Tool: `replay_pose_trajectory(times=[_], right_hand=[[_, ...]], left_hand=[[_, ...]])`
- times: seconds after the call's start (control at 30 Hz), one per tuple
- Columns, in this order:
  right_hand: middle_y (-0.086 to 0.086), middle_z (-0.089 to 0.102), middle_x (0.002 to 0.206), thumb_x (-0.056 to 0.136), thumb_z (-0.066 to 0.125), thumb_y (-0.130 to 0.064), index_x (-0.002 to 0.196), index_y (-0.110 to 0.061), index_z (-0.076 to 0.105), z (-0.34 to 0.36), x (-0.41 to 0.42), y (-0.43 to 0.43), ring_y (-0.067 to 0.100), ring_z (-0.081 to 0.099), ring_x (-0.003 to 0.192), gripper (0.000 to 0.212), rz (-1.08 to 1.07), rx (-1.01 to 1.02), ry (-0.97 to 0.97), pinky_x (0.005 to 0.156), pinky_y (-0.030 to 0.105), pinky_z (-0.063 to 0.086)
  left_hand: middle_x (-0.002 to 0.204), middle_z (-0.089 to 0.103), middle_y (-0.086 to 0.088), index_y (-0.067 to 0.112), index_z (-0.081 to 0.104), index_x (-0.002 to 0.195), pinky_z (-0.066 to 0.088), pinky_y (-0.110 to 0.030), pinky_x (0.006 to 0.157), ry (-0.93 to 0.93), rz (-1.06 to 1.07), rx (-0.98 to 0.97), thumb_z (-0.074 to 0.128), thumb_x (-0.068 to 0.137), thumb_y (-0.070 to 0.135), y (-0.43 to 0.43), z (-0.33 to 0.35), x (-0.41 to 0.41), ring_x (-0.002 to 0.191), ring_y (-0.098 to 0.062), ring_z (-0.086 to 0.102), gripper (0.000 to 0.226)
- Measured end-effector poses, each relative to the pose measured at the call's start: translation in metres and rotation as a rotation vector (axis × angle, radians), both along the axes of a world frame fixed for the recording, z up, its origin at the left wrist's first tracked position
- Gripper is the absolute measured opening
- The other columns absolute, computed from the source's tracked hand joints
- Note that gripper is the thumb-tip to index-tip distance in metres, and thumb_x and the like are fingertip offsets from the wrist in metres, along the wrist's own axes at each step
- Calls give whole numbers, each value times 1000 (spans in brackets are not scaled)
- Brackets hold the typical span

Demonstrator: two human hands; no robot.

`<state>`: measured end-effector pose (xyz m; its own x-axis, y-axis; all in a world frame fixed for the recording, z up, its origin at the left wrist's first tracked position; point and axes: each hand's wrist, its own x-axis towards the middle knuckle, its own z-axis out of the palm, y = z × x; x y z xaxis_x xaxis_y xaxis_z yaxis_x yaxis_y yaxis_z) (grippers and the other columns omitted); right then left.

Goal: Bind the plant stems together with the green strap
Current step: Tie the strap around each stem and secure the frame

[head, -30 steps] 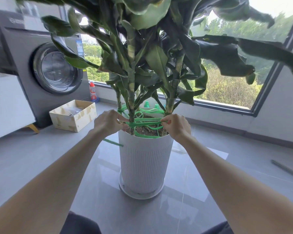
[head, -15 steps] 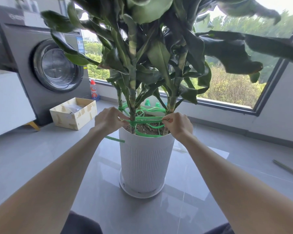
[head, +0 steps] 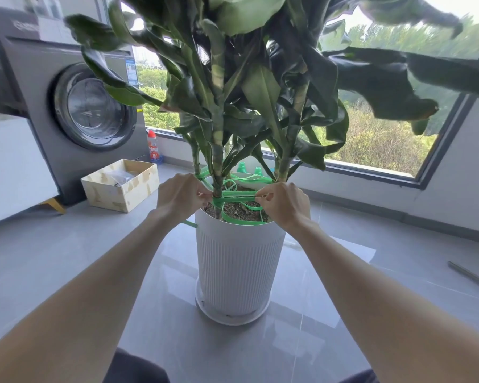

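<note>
My left hand point(head: 181, 196) and right hand point(head: 284, 204) each pinch the green strap point(head: 234, 196) | taut across the stems point(head: 217, 161) | risk: if either pinch slips, the loops spring loose over the pot point(head: 238, 258)

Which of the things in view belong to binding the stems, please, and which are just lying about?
Part of the job:
- green strap
- plant stems
- white pot holding the stems
- left hand and right hand, both pinching the strap

Just lying about:
- cardboard box
- washing machine
- red-capped bottle
- rod on the floor
</note>
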<state>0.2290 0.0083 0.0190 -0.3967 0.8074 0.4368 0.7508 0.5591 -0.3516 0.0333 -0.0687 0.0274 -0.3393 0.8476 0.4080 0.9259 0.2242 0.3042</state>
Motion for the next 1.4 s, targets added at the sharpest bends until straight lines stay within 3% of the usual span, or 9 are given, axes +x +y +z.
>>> replay_pose_trajectory(times=[0.13,0.37,0.53,0.67,0.77,0.97,1.33,1.4], right_hand=[[-7,73,91,90,62,-33,104,-29,73,1,-12,-1,13,65,83,18,54,5,-11,67,23,43],[-7,72,90,88,65,-36,101,-29,75,-1,-24,0,15,62,79,18,72,19,-21,70,27,46],[-5,56,64,91,60,-32,76,-16,73,-1,-27,3,18,52,64,25,85,51,-120,60,27,41],[-5,70,87,91,61,-29,97,-27,76,2,-29,1,18,62,81,16,95,38,-94,69,28,45],[-5,72,97,87,66,-35,102,-27,74,6,-29,2,17,65,89,18,89,40,-77,78,30,50],[-4,70,86,84,69,-39,99,-28,74,5,-40,0,17,64,80,19,140,-26,-82,61,25,43],[7,73,84,85,66,-23,89,-15,77,-3,-54,1,28,66,78,14,156,-92,-61,61,33,52],[3,74,91,86,66,-24,94,-18,77,-2,-50,-1,23,67,82,15,173,-141,-19,64,31,52]], left_hand=[[91,74,0,23,74,101,34,-25,58,23,0,15,68,86,29,0,-2,0,67,-15,53,18],[91,74,-1,26,72,104,35,-25,58,3,-9,30,67,85,36,2,-4,-3,69,-18,57,23],[90,74,0,27,74,102,36,-26,58,-38,-26,43,68,83,37,2,-6,-6,72,-19,61,22],[94,74,2,26,75,100,38,-25,58,-84,-87,83,70,83,32,1,-14,-11,74,-18,62,19],[96,74,6,28,76,98,42,-26,62,-95,-112,84,70,84,29,1,-18,-17,81,-18,65,15],[94,74,6,26,76,97,40,-26,65,-80,-91,95,67,87,30,0,-19,-18,88,-19,66,14],[93,72,3,20,72,93,44,-29,69,-47,42,122,65,88,31,2,-21,-25,86,-22,63,15],[90,72,3,20,72,91,43,-29,68,-55,78,150,66,87,34,2,-20,-26,86,-23,64,17]])
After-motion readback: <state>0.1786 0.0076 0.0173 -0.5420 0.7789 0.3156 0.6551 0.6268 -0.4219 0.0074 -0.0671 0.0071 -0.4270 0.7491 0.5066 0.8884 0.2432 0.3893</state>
